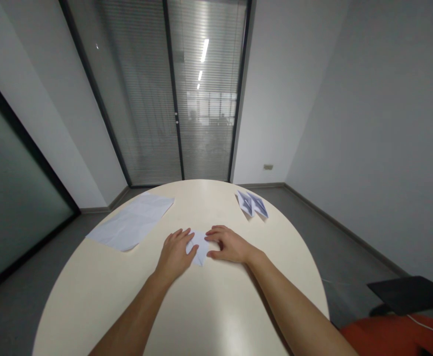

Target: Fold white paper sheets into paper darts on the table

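A small folded piece of white paper [200, 245] lies on the table between my hands, one corner pointing toward me. Fingers apart, my left hand [177, 252] rests over its left edge, with the thumb on the paper. At its right edge is my right hand [228, 244], thumb and fingers spread, the fingertips touching or very close to the paper. Creases show on the paper's surface. Part of its left side is hidden under my left fingers.
A large creased white sheet [133, 221] lies on the left of the round cream table [201, 306]. Two folded paper pieces [251, 204] sit at the far right. Beyond the right edge is a red and black chair [383, 333]. Glass doors with blinds [146, 99] stand behind.
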A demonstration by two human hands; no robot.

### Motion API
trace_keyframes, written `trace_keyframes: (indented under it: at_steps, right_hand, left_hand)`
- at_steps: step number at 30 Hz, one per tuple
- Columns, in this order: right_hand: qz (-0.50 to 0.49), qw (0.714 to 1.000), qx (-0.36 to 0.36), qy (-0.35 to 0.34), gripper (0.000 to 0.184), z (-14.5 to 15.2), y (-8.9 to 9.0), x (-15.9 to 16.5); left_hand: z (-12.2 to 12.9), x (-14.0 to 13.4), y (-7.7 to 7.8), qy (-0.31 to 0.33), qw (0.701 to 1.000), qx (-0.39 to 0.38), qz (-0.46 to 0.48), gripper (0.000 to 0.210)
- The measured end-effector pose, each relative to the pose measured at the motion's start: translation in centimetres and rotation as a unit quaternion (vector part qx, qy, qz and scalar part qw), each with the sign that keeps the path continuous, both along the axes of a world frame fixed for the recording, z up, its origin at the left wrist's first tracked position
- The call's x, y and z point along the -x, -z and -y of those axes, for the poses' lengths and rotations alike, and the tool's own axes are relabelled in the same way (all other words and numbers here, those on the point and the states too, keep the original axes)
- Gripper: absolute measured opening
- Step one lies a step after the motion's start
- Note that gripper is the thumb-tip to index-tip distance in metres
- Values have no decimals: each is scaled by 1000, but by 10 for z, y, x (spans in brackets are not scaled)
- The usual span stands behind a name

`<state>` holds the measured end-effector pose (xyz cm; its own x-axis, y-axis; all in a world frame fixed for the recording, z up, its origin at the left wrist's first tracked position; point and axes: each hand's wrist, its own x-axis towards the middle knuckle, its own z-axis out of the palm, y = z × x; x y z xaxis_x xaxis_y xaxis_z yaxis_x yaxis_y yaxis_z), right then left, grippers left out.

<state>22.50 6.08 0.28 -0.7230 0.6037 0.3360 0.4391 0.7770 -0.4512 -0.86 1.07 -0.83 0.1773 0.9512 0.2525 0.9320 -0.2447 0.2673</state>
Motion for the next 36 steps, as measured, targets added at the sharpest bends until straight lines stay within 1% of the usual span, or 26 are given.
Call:
trace_keyframes:
  at_steps: [4,7,11,14,16,18,20,24,29,33,36]
  right_hand:
    - [-21,1000,-4,-12,45,1,-3,2]
    - [-21,1000,-4,-13,43,1,-3,3]
    - [-19,1000,0,-9,39,2,-4,1]
    - [-19,1000,3,-8,37,2,-5,-1]
    - [-16,1000,2,-10,34,2,-6,-1]
    - [-12,1000,1,-12,32,2,-6,-1]
    - [-11,1000,-1,-13,31,2,-7,-1]
    - [-15,1000,0,-15,30,3,-9,-1]
    - [-18,1000,-4,-15,26,3,-7,-1]
    - [-21,1000,-6,-19,25,2,-6,-1]
    - [-20,1000,-5,-21,22,2,-6,-1]
  left_hand:
    - [4,-3,-1,1,999,36,-14,58]
    - [6,-2,-3,15,997,68,-24,67]
    - [8,4,-10,37,993,108,-41,77]
    - [9,10,-15,54,990,120,-50,81]
    - [9,12,-15,60,990,121,-48,83]
    - [7,12,-13,57,991,117,-41,81]
    - [6,11,-9,51,993,103,-32,74]
    - [2,11,-2,50,997,53,-14,58]
    - [-2,10,0,50,999,1,1,44]
    - [-3,11,-2,49,999,-12,0,39]
    - [-1,13,-3,58,998,-5,0,46]
